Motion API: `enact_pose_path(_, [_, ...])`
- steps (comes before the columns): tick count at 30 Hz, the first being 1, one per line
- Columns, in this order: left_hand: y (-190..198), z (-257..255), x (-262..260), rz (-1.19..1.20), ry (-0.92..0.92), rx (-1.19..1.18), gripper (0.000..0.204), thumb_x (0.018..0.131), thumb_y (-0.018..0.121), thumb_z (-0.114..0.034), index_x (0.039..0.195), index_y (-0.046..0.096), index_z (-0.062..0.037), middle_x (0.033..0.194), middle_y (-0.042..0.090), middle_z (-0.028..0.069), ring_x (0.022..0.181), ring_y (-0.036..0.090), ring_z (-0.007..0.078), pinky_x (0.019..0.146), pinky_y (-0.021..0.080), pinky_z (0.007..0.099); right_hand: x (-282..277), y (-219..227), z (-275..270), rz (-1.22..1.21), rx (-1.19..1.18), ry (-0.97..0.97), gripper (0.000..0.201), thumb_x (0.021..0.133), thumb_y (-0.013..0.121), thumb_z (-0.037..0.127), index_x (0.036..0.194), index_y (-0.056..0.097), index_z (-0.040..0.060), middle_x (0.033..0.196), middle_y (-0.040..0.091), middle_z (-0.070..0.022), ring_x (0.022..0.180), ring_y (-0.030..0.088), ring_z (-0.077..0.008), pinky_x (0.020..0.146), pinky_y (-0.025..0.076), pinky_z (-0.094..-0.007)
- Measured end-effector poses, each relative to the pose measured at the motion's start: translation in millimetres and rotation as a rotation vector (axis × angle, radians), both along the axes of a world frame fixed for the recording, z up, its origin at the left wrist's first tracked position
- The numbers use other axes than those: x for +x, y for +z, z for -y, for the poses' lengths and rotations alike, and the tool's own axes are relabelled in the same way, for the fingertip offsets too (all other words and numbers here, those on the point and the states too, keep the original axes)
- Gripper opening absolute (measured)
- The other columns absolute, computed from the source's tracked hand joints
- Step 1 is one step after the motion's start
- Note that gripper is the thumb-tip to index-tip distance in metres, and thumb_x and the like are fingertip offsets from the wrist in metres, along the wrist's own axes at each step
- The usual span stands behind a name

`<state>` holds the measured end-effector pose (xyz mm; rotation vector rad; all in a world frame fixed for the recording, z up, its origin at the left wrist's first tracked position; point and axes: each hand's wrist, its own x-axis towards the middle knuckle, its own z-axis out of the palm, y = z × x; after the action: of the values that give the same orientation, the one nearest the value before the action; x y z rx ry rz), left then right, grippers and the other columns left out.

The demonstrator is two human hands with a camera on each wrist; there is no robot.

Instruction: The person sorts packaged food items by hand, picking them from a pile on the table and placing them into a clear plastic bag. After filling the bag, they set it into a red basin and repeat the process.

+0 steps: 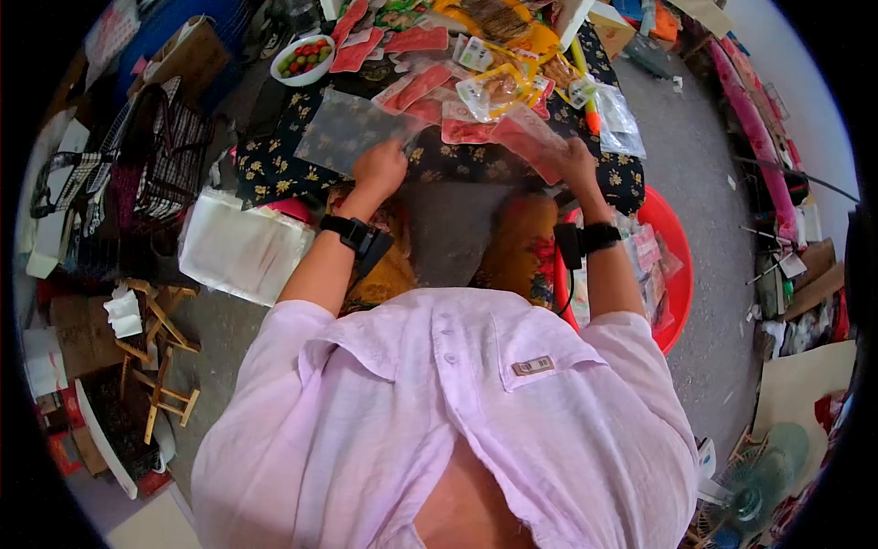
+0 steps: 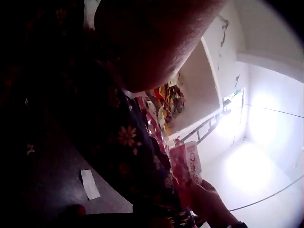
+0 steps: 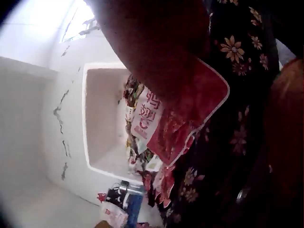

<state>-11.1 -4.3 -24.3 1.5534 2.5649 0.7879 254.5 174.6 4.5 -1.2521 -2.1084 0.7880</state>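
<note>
A red and white packet point(image 1: 530, 139) is pinched at its lower right corner by my right hand point(image 1: 578, 166) over the table's front edge. The same packet point(image 3: 178, 121) fills the middle of the right wrist view, partly behind the dark hand point(image 3: 156, 42). My left hand point(image 1: 380, 167), fingers curled, is at the right edge of a clear plastic bag point(image 1: 334, 133) and appears to grip it. In the left wrist view the near hand point(image 2: 152, 42) is dark; the right hand point(image 2: 206, 202) with its packet point(image 2: 186, 164) shows beyond.
Red packets point(image 1: 423, 85) and yellow packets point(image 1: 498, 91) lie on the flowered tablecloth point(image 1: 448, 165). A white bowl point(image 1: 304, 79) of small green and red items stands back left. A red basin point(image 1: 679, 274) with packets is at right; clear bags point(image 1: 242, 242) are stacked at left.
</note>
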Motion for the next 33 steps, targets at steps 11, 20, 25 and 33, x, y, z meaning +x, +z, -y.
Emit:
enact_pose_path(11, [6,2,3,0.052,0.027,-0.014,0.026,0.073,0.042,-0.019,0.095,0.051,-0.0097,0.086,0.055,0.0154,0.079,0.051,0.0353,0.065,0.04,0.0454,-57,-2,78,-0.453,-0.48,0.376,0.02,0.078,0.051,0.011,0.093,0.049,-0.0024,0.082,0.054,-0.0031,0.07,0.048,-0.008,0.06,0.039,-0.0229])
enact_pose_path(20, [17,6,-4,0.162,-0.044,-0.052,0.034,0.072,0.043,-0.017,0.104,0.049,-0.009,0.095,0.053,0.0166,0.088,0.049,0.0336,0.071,0.04,0.0416,-86,25,69,-0.141,-0.358,0.42,0.023,0.077,0.05,0.016,0.088,0.052,-0.004,0.073,0.053,-0.0037,0.067,0.049,-0.0106,0.057,0.04,-0.0255])
enact_pose_path(25, [12,5,-5,0.146,-0.071,-0.048,0.035,0.072,0.043,-0.017,0.105,0.048,-0.0055,0.096,0.053,0.0184,0.088,0.049,0.0334,0.072,0.04,0.0404,-92,20,56,-0.104,-0.359,0.519,0.024,0.076,0.052,0.016,0.089,0.051,-0.0043,0.073,0.053,-0.0041,0.067,0.049,-0.0121,0.059,0.041,-0.0268])
enact_pose_path(33, [18,8,-3,0.228,-0.11,-0.044,0.035,0.072,0.043,-0.016,0.104,0.049,-0.0038,0.091,0.054,0.0176,0.085,0.05,0.0335,0.071,0.04,0.0391,-96,-8,28,0.005,0.029,0.781,0.025,0.075,0.054,0.017,0.089,0.051,-0.0043,0.083,0.056,-0.0096,0.074,0.051,-0.0157,0.063,0.041,-0.0294])
